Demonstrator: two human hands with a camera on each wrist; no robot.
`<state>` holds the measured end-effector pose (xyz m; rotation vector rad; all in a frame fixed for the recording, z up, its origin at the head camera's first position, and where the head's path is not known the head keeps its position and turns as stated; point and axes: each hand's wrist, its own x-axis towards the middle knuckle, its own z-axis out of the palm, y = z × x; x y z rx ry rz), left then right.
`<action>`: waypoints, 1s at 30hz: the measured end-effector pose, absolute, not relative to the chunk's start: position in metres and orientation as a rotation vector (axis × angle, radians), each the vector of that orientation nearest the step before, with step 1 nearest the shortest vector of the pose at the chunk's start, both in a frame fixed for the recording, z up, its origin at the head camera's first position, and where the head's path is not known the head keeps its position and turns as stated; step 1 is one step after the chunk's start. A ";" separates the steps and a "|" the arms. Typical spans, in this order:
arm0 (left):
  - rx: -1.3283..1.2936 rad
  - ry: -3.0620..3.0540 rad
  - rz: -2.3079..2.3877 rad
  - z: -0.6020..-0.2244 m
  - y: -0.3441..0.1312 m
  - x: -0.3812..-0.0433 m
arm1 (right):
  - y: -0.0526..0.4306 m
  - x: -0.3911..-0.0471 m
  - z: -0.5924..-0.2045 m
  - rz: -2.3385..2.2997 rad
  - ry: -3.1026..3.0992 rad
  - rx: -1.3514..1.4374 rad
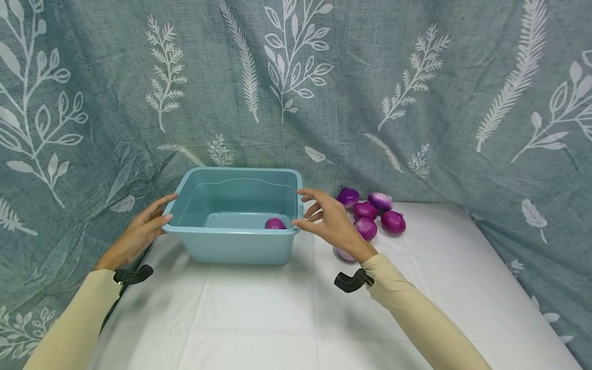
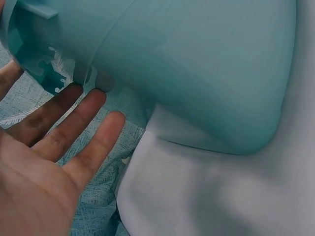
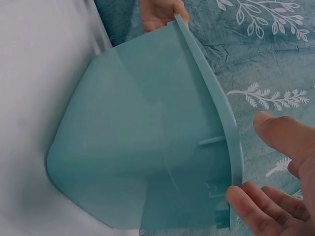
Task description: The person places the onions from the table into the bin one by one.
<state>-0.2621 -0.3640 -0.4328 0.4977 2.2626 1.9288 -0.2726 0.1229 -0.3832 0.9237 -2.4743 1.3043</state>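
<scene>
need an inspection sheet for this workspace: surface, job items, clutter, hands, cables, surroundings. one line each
Surface: white cover, with fold creases.
Job's things: blue tub toward the back; one purple onion inside, near its front right corner; six more onions visible outside, right of the tub, one partly hidden by the right hand.
Clutter: nothing seen.
Hands: left hand touches the tub's left rim; right hand has fingertips at the right rim. Each wrist wears a black device.
Cables: nothing seen.
Surroundings: grey-green drape with white leaf prints.
</scene>
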 end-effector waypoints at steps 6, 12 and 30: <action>0.463 2.281 1.881 -0.428 -0.363 -0.260 | 0.144 -0.271 -0.393 1.251 -2.519 0.863; 0.425 2.317 1.828 -0.424 -0.364 -0.258 | 0.178 -0.272 -0.411 1.130 -2.567 0.811; 0.382 2.345 1.804 -0.422 -0.362 -0.257 | 0.252 -0.278 -0.471 0.903 -2.719 0.691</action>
